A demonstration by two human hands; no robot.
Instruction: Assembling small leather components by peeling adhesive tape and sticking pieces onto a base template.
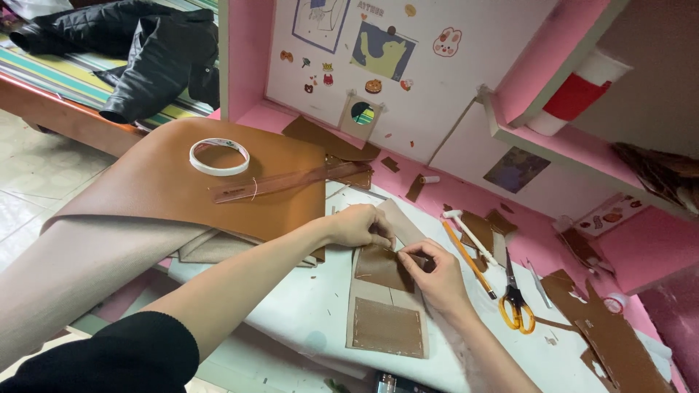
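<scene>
A long brown leather strip [386,306] with stitched pocket panels lies on a white cutting mat [291,306]. My left hand [360,225] rests on its upper end, fingers curled and pinching the top edge of a small brown panel [380,268]. My right hand [429,273] pinches the same panel's upper right corner from the other side. Both hands touch each other over the piece. Whether a needle or thread is in the fingers cannot be made out.
A big brown leather sheet [182,189] drapes off the desk at left, carrying a tape roll [218,156] and a clear ruler [291,180]. Right of my hands lie a pencil [470,260], a white-handled tool [470,233], yellow-handled scissors [515,298] and leather scraps [611,335]. Pink shelving stands behind.
</scene>
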